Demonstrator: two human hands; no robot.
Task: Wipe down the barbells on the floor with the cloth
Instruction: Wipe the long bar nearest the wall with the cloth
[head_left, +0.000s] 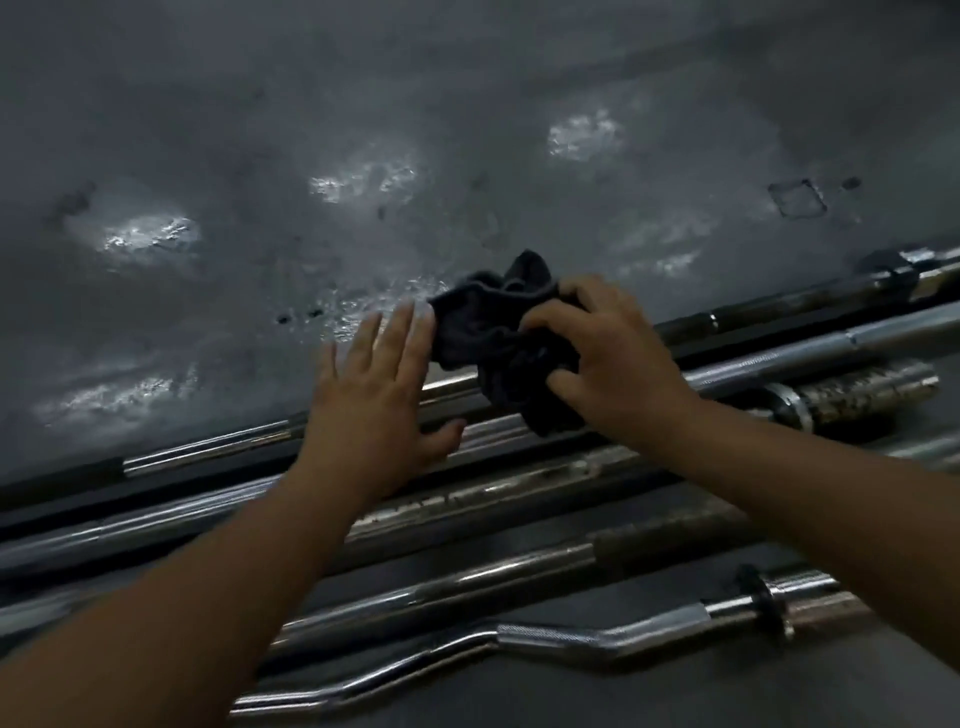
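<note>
Cloth (493, 332) bunched in right grip (618, 358) above barbells (519, 488), left grip (374, 395) flat alongside.

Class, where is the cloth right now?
Head view, centre: the cloth is bunched in the right hand, over the far barbells, beside the open left hand.

A charcoal-grey cloth (498, 332) is showing nearly black against a mottled mid-grey floor (467, 130), which is gleaming with scattered white patches and carrying a few small black specks. The barbells (519, 488) are shining silver chrome, streaked with bright highlights. One thick sleeve (872, 387) is wearing brown, speckled blotches over its silver. The nearest bent bar (550, 636) is displaying a fine cross-hatched band in silver, and a black ring (769, 605) is circling one end.
</note>
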